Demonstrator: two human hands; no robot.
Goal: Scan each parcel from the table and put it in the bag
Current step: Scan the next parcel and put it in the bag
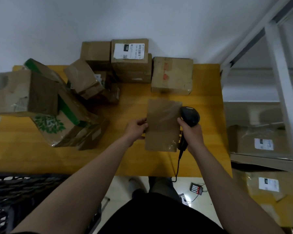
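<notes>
A person's left hand (pixel 137 128) pinches the left edge of a flat brown parcel (pixel 163 124) above the yellow table (pixel 108 159), while the right hand (pixel 190 132), just right of it, wraps closed around a black barcode scanner (pixel 189 116). This looks like the scanning step. No label shows on the upturned face, so the next move probably calls for turning the parcel.

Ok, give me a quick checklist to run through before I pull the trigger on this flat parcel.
1. Flat brown cardboard parcel steadied: ok, left hand grips its left edge.
2. Black handheld barcode scanner gripped: ok, right hand wraps its handle.
3. Label visible on the parcel's top face: not ok, only plain cardboard and tape show.
4. Scanner aimed at a barcode: cannot tell, its head sits beside the parcel's right edge.
5. Scanner cable free: ok, it hangs off the yellow wooden table.
6. Bag ready: cannot tell.
</notes>
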